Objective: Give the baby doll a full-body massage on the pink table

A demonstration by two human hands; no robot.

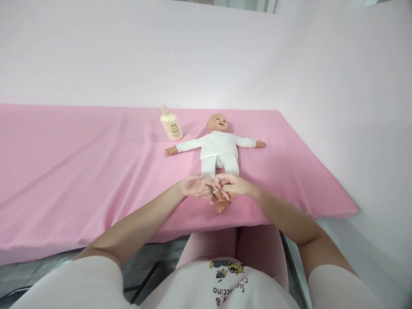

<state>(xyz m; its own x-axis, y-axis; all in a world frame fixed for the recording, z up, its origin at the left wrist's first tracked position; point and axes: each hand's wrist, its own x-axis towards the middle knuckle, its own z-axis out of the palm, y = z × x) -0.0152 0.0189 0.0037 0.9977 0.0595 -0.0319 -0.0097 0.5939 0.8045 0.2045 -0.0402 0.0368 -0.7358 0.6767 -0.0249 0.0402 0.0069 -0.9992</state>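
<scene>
Head view, single frame, looking forward and down

Doll [219, 148]: moulded plastic, smooth and slightly glossy, bald rounded head toward the far wall, lying face-up on the pink sheet [80, 171]; arms stretched straight out to both sides, small bare hands showing past the cuffs. Dressed in a soft white one-piece garment, matte knit look, long sleeves and legs. Lower legs and feet at the near edge of the surface, mostly covered by the two hands; one bare tan foot [222, 207] showing just below them.

Left hand [196, 187]: fingers extended and loosely curved, laid against the doll's lower leg, touching the right hand; closed around the leg or only resting on it, cannot tell.

Right hand [233, 185]: fingers bent inward into a partial curl over the doll's ankle area, fingertips meeting those of the left hand; actual clasp on the leg hidden, cannot tell.

Bottle [171, 124]: cream-coloured plastic, rounded shoulders, narrow pump top, printed label with a small face mark; upright, slightly tilted, just beside the doll's outstretched arm, apart from it.

Pink sheet: smooth fabric, faint diagonal creases, draped over a long flat rectangular surface, corner overhanging at right.

Wall [206, 56]: plain pale pink, matte
</scene>
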